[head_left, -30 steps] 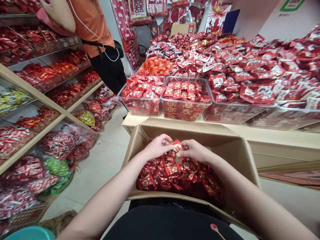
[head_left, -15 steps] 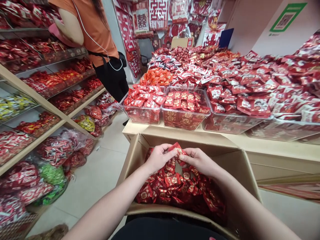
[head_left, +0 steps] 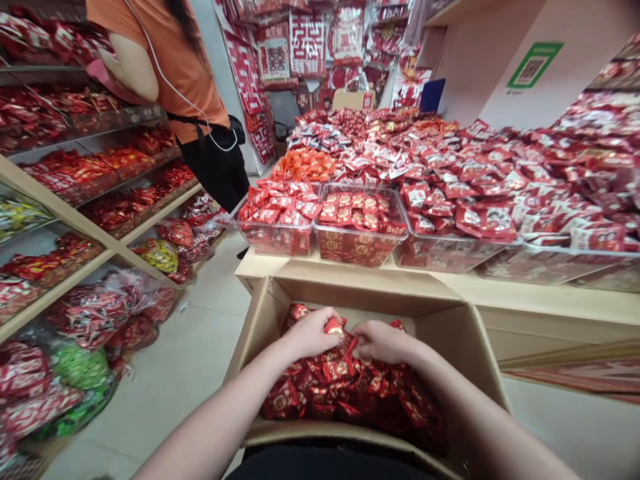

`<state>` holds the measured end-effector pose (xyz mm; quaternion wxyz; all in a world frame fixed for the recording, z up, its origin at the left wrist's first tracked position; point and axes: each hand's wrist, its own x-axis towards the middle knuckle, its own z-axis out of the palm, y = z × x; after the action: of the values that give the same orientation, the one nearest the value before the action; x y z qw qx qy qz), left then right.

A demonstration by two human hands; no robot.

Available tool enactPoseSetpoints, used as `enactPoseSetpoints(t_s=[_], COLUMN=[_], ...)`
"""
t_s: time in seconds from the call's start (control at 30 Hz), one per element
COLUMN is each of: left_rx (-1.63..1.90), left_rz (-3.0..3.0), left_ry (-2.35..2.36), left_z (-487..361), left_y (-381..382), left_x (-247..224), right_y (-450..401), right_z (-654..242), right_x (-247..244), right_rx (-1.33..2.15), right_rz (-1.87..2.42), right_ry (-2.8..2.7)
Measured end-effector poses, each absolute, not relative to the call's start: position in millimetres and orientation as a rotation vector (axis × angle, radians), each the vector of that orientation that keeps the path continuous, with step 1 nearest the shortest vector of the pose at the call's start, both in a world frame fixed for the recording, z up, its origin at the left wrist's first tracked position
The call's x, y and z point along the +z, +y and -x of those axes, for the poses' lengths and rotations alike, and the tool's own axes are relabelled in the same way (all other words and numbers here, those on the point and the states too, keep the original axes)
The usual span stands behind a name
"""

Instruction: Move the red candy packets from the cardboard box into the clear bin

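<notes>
An open cardboard box [head_left: 485, 347] stands in front of me, with many small red and gold packets [head_left: 325, 390] in its lower part. Inside it, my left hand [head_left: 316, 333] is closed on a red packet [head_left: 335, 327] that shows between thumb and fingers. Close to its right, my right hand [head_left: 383, 341] reaches down to the packets with bent fingers; its fingertips touch a red packet, and the grip there is partly hidden.
Clear bins of red packets [head_left: 360, 247] line the counter edge [head_left: 310, 265] beyond the box. Shelves [head_left: 55, 283] with bagged sweets run along the left. A person in an orange shirt [head_left: 175, 87] stands at the shelves.
Both hands have gone lower into the box and moved slightly apart. The packet they held together is now in my left hand. The view has shifted a little.
</notes>
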<state>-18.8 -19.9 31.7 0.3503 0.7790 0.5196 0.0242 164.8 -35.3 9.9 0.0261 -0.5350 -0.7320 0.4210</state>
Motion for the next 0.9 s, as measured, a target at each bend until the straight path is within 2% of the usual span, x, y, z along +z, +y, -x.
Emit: enactPoseSetpoints(t_s=[0.07, 0.2, 0.37, 0.67, 0.9], left_rx=[-0.178, -0.425, -0.525, -0.262, 0.101], left_rz=[-2.114, -2.051, -2.049, -2.083, -1.835], left_ry=[1.473, 1.628, 1.714, 1.744, 1.458], left_z=[22, 26, 28, 25, 17], left_y=[-19, -13, -7, -13, -17], left_x=[25, 9, -1, 4, 23], right_y=[-35, -42, -58, -67, -27], right_z=[-166, -156, -133, -117, -139], right_x=[-12, -52, -75, -71, -13], right_rx=[1.277, 1.247, 1.309, 1.425, 1.275], right_rz=[1.806, 1.906, 1.921, 1.686, 1.505], right_ry=[-2.323, -2.295, -2.286, -2.418, -2.234])
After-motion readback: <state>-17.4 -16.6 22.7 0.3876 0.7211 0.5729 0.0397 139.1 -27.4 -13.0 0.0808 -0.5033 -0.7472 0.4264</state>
